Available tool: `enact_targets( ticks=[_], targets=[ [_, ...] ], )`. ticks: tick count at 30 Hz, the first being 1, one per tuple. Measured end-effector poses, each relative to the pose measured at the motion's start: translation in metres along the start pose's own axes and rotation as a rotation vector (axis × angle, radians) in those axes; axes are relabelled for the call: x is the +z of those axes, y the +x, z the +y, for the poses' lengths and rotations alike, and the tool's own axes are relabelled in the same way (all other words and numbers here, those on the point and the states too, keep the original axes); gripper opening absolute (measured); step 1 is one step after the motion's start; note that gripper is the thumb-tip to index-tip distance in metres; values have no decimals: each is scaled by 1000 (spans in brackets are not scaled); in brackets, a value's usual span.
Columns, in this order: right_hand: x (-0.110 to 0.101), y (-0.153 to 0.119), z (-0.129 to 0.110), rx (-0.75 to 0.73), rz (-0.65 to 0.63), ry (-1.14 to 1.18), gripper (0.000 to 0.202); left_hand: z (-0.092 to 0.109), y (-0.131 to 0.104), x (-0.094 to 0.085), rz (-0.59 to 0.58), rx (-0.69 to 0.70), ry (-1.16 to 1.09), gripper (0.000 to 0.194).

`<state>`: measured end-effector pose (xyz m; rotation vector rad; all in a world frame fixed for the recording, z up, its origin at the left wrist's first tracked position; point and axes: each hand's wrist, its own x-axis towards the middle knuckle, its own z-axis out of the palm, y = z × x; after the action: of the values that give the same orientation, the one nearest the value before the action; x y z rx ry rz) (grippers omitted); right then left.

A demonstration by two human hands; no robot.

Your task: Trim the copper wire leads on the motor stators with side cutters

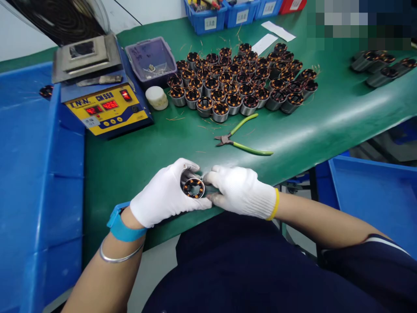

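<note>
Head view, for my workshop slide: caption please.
Gloved left hand holds a copper-wound ring, right hand beside it; pliers and clustered cylinders beyond.

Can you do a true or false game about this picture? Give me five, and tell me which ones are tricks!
1. The left hand is curled around a metal ring with orange parts in it. True.
2. The pliers are in the right hand. False: they lie on the green table, with their handles spread.
3. The blue wristband is on the right wrist. False: it is on the left wrist.
4. A round white block is beside the blue and yellow machine. True.
5. The purple tray is upside down. False: its open side faces up, and small bits lie inside.
</note>
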<state>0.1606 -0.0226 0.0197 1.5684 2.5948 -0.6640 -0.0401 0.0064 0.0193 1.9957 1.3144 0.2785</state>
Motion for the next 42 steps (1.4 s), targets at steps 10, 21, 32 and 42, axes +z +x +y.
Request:
enact_targets(
  ticks=[10, 21, 32, 42],
  targets=[
    [-20, -1, 45, -88, -104, 367, 15, -1, 0, 1, -20, 131, 110, 48],
    [-19, -18, 56, 36, -28, 486, 13, -1, -5, 29, 176, 410, 263, 16],
    [-20, 12, 28, -131, -69, 238, 30, 2, -6, 30, 192, 386, 199, 13],
    [-22, 10, 38, 24, -190, 512, 27, 1, -5, 29, 151, 358, 110, 12]
  ],
)
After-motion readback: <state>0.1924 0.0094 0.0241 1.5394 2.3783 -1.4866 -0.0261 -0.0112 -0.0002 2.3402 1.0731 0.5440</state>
